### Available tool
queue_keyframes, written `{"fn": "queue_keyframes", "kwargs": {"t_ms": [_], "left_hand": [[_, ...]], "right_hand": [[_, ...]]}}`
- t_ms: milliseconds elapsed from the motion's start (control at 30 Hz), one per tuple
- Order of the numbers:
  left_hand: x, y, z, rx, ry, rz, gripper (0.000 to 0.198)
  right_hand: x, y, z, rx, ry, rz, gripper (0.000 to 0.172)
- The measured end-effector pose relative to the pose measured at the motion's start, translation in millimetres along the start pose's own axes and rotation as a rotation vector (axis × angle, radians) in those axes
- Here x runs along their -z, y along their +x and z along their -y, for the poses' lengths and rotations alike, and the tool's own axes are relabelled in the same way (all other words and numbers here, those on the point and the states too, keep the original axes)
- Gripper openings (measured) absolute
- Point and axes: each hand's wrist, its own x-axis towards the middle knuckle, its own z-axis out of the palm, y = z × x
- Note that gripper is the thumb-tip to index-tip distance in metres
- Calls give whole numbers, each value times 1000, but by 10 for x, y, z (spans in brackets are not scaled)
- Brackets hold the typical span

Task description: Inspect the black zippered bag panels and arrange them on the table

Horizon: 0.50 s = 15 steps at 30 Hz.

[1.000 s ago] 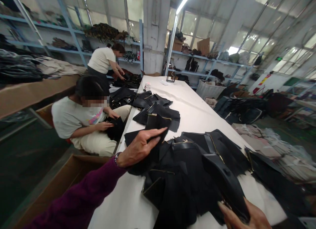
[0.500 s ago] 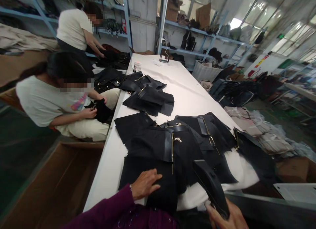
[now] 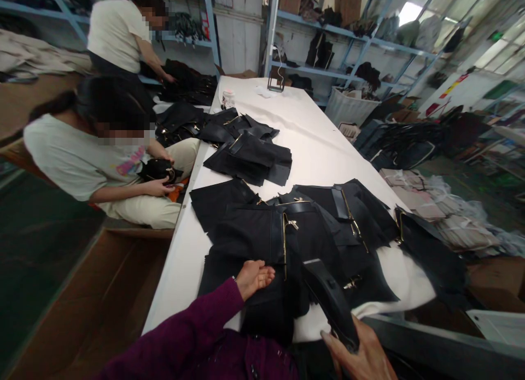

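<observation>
We grip a black handheld tool (image 3: 333, 303) in our right hand (image 3: 363, 350), its tip over black fabric pieces (image 3: 248, 227) spread on the white desk (image 3: 324, 145). Our left hand (image 3: 254, 279), fingers loosely curled around nothing, is just beside a gold-coloured metal strip (image 3: 284, 243); we cannot tell whether it touches the cloth.
</observation>
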Motion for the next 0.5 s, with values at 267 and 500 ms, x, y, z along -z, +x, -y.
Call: {"fn": "queue_keyframes", "kwargs": {"t_ms": [267, 500], "left_hand": [[194, -408, 75, -779, 754, -139, 24], [367, -438, 291, -896, 1248, -50, 36]], "right_hand": [[53, -56, 218, -11, -13, 86, 14], [-158, 10, 339, 72, 70, 158, 6]]}}
